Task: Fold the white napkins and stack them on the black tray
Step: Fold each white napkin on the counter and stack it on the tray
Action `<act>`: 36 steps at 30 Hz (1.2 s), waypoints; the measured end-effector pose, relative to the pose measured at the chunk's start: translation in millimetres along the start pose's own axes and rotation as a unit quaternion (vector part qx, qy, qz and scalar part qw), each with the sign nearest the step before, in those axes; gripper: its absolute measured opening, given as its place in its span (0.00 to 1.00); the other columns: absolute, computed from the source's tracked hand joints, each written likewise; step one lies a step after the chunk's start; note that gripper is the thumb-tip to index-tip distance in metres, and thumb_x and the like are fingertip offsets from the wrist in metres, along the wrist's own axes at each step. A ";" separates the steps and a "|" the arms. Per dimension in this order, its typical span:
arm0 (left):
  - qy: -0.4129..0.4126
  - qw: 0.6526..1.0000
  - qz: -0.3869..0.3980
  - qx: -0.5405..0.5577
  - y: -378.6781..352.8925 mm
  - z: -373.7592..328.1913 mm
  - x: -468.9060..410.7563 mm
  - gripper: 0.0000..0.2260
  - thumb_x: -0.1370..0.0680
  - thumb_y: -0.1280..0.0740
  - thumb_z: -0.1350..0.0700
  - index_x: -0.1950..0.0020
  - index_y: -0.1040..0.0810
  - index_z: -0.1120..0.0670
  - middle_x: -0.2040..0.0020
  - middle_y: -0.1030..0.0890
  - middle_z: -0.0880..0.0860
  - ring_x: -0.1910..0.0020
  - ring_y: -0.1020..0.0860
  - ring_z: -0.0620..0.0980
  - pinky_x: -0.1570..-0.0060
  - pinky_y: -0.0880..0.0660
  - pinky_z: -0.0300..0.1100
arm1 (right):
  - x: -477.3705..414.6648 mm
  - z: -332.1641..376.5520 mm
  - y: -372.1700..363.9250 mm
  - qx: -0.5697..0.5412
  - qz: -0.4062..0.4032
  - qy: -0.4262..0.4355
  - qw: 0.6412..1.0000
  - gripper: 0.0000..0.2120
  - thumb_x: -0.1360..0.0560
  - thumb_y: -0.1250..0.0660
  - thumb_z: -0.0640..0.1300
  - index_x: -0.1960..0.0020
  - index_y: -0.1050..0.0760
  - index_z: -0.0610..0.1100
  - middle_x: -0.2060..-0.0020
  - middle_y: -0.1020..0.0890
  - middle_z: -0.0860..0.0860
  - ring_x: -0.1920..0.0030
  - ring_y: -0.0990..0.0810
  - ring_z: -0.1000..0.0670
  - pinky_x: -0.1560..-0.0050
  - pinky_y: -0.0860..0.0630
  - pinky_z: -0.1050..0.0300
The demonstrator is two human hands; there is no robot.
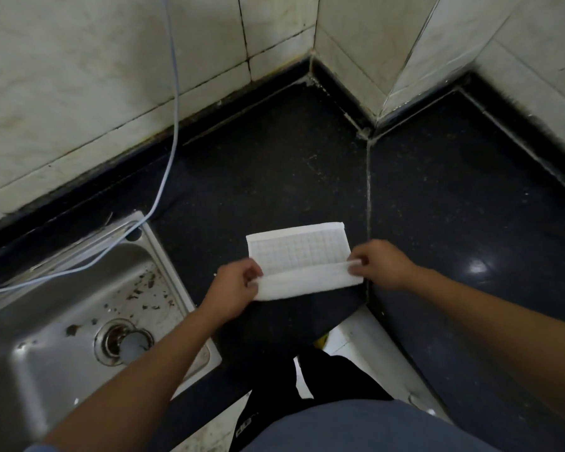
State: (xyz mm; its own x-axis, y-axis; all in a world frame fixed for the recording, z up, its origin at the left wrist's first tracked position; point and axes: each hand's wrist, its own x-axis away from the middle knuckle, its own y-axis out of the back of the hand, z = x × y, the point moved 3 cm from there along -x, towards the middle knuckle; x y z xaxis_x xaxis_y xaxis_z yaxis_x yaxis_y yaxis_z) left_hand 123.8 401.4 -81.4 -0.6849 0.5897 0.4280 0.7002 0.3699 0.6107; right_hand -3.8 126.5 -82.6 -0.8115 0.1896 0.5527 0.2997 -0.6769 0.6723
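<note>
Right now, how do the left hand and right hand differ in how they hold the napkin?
The left hand grips the white napkin at its left end, nearer the camera; the right hand pinches the right end, farther up. The left hand is beside the steel sink; the right is not. Both lift the folded near edge.

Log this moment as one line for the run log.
step: folding | napkin: flat on counter, near edge lifted | left hand: pinching left end | right hand: pinching right end | tray: not in view

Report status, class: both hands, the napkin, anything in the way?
Left hand and right hand pinch the ends of the white waffle-textured napkin, near edge folded over. It lies on the black stone counter. No tray visible. Nothing obstructing.
</note>
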 end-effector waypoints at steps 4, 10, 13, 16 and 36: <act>0.038 0.995 -0.095 0.010 21.8 -6.5 -45.4 0.07 0.28 0.31 0.66 0.59 0.20 0.54 0.62 0.20 0.50 0.63 0.23 0.45 0.58 0.28 0.37 | -32.7 -0.2 18.0 -0.129 -0.102 -0.068 0.984 0.04 0.29 0.25 0.45 0.58 0.20 0.48 0.63 0.20 0.52 0.57 0.20 0.50 0.56 0.25 0.57; 0.065 0.990 -0.116 -0.040 16.4 -10.9 -83.4 0.06 0.26 0.33 0.66 0.56 0.19 0.57 0.60 0.20 0.52 0.60 0.24 0.46 0.57 0.29 0.38 | -59.6 -6.1 13.5 -0.098 -0.150 -0.153 0.972 0.06 0.28 0.28 0.51 0.56 0.23 0.51 0.56 0.19 0.50 0.54 0.20 0.48 0.52 0.22 0.53; 0.091 0.987 -0.122 -0.056 10.5 -4.1 -92.5 0.05 0.25 0.33 0.65 0.56 0.19 0.57 0.59 0.20 0.53 0.59 0.23 0.48 0.57 0.27 0.40 | -66.4 -5.6 11.4 -0.052 -0.146 -0.169 0.973 0.05 0.27 0.30 0.52 0.55 0.21 0.51 0.55 0.18 0.50 0.53 0.20 0.47 0.56 0.26 0.56; 0.082 0.986 -0.115 -0.084 4.4 0.5 -98.5 0.04 0.25 0.33 0.64 0.56 0.20 0.57 0.59 0.20 0.54 0.59 0.22 0.51 0.59 0.27 0.42 | -70.0 -6.8 8.4 -0.026 -0.148 -0.176 0.973 0.07 0.27 0.31 0.54 0.53 0.22 0.51 0.54 0.18 0.50 0.52 0.20 0.47 0.57 0.27 0.56; -0.130 0.959 -0.062 -0.243 -40.5 26.7 1.4 0.08 0.35 0.24 0.66 0.66 0.21 0.56 0.62 0.24 0.51 0.64 0.24 0.50 0.74 0.26 0.42 | 1.0 -25.7 -31.3 0.117 -0.141 0.072 0.980 0.04 0.25 0.31 0.43 0.53 0.18 0.45 0.56 0.20 0.50 0.55 0.20 0.47 0.60 0.24 0.54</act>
State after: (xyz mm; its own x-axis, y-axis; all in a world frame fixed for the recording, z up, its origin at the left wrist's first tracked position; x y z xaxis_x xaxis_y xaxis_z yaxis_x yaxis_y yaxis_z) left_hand 99.8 406.4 -123.3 -0.6383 0.7460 0.1898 0.3962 0.1070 0.9119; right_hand -26.9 129.6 -115.7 -0.9364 0.2318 0.2634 0.1453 -0.4270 0.8925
